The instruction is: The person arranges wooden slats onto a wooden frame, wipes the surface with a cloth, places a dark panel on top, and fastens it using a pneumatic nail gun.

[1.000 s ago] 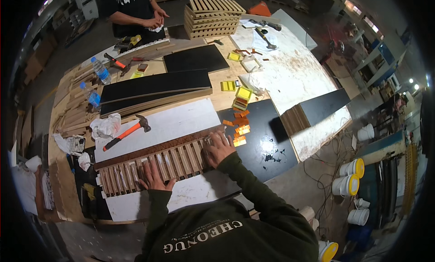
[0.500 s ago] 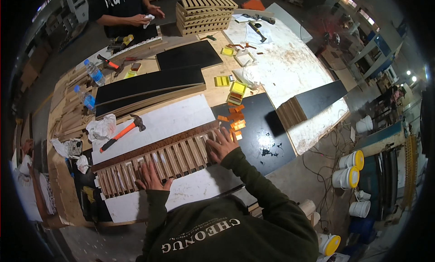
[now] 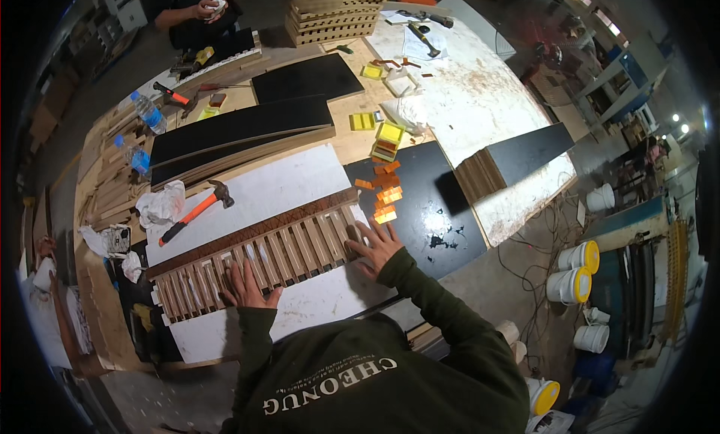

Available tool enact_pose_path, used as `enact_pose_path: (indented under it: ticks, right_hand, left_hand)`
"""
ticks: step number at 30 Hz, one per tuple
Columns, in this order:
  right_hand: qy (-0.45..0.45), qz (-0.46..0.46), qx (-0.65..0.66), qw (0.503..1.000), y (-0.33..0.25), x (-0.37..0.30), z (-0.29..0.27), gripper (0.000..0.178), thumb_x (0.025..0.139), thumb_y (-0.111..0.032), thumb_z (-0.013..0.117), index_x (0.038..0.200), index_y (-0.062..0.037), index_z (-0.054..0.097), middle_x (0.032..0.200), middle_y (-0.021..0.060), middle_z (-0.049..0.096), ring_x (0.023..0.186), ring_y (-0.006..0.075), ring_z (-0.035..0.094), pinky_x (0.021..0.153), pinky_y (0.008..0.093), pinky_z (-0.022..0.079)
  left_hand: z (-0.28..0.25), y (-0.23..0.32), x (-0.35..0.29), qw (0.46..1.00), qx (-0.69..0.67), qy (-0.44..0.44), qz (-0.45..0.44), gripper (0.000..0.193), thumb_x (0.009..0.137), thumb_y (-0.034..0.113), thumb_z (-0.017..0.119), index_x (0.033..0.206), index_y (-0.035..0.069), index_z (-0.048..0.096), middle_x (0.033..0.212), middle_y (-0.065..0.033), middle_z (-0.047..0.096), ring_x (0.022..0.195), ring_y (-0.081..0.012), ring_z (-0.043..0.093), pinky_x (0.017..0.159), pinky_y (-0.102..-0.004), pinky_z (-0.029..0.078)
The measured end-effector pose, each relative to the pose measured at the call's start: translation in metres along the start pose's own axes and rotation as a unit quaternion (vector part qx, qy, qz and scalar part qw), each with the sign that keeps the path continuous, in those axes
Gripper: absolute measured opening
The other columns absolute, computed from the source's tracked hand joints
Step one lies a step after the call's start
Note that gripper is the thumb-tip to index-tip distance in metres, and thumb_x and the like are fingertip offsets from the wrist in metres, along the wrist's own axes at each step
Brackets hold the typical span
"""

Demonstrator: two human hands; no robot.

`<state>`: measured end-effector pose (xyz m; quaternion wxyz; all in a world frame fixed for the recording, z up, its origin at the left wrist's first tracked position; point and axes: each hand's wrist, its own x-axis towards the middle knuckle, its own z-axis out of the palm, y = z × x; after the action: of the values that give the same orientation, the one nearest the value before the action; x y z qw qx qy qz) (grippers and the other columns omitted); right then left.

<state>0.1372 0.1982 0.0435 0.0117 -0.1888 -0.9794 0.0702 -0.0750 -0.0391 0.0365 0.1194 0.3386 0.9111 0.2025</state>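
Note:
A long slatted wooden panel [image 3: 304,248] lies across a white board [image 3: 311,303] in front of me, its thin slats standing in a row. My left hand [image 3: 249,285] rests on its near edge, left of the middle, with fingers spread. Toward the right end my right hand [image 3: 375,248] lies with its fingers apart, touching the last slats and the end. Along the panel's far side runs a dark reddish-brown strip [image 3: 247,237]. Beyond that, a hammer with an orange and black handle [image 3: 196,210] lies on white board. Small shiny orange pieces [image 3: 388,194] are scattered past my right hand.
Black boards [image 3: 240,130] are stacked beyond the hammer, near two water bottles [image 3: 150,114]. Yellow boxes [image 3: 388,141] stand mid-table. A stack of dark boards [image 3: 517,160] sits at right, slatted frames [image 3: 334,18] at the back. Another person's hands [image 3: 214,9] hold something white. Buckets [image 3: 570,284] stand on the floor.
The view has shifted slightly. Both my hands stay on the slatted panel, with little change in their grip. Across the table, the other person's hands have come together around the white thing.

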Motion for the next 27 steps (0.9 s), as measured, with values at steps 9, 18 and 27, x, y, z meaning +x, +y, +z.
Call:
enact_pose_path:
  ticks: [9,18,27]
  right_hand:
    - [0.008,-0.021,0.015,1.0,-0.004,-0.028,0.002,0.061,0.073,-0.04,0.066,0.128,-0.0216,0.046,0.141,0.0133,0.029,0.13,0.0374,0.026,0.101,0.0569,0.025]
    - [-0.003,-0.081,0.55,0.831,-0.062,0.109,-0.067,0.118,0.057,-0.022,0.086,0.142,-0.0115,0.006,0.123,0.0149,0.05,0.105,0.0228,0.055,0.092,0.0352,0.041]
    - [0.024,-0.12,0.544,0.83,-0.077,0.159,-0.076,0.127,0.052,-0.027,0.088,0.143,-0.0128,0.001,0.108,0.0124,0.06,0.056,0.0157,0.055,0.057,0.0266,0.046]
  left_hand:
    - [-0.004,0.011,0.003,1.0,0.004,0.0,0.021,0.098,0.063,0.026,0.077,0.142,0.013,0.02,0.146,-0.0184,0.014,0.136,-0.0349,0.009,0.103,-0.0626,0.006]
    - [-0.092,0.019,0.09,0.932,-0.268,-0.149,0.195,0.147,0.039,0.046,0.089,0.142,0.014,-0.012,0.127,-0.0272,0.043,0.115,-0.0347,0.048,0.097,-0.0422,0.04]
    - [-0.159,-0.013,0.102,0.948,-0.28,-0.13,0.08,0.145,0.045,0.027,0.091,0.14,0.019,-0.019,0.116,-0.0242,0.054,0.09,-0.0238,0.062,0.068,-0.0333,0.053]
